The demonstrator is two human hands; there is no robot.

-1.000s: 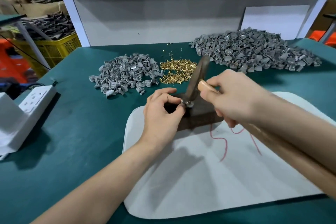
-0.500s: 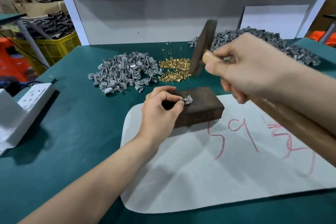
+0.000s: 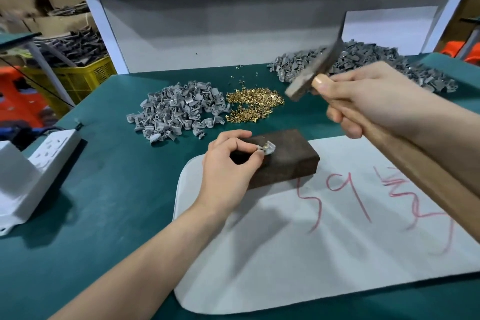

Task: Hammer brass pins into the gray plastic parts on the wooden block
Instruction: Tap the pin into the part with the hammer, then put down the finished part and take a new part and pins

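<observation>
Gray part (image 3: pixel 267 148) with a brass pin (image 3: pixel 265 145) showing in it sits on top of the wooden block (image 3: pixel 288 163), right at the fingertips of the left hand (image 3: pixel 228 166). A second ago the hammer (image 3: pixel 315 73) head was down on that part. Half a second ago it was lifted, and now it is still up, blurred, above and to the right of the left hand and well clear of the block. One blow has landed, and the blur suggests another is coming, so the pin is probably not fully seated yet. The left hand has not moved: thumb and forefinger are pinched on the part's near end. The right hand (image 3: pixel 374 104) is a closed fist wrapped round the hammer's wooden handle just below the head. Beyond the left hand lie loose gray parts (image 3: pixel 176 112) and a heap of brass pins (image 3: pixel 253 106).
</observation>
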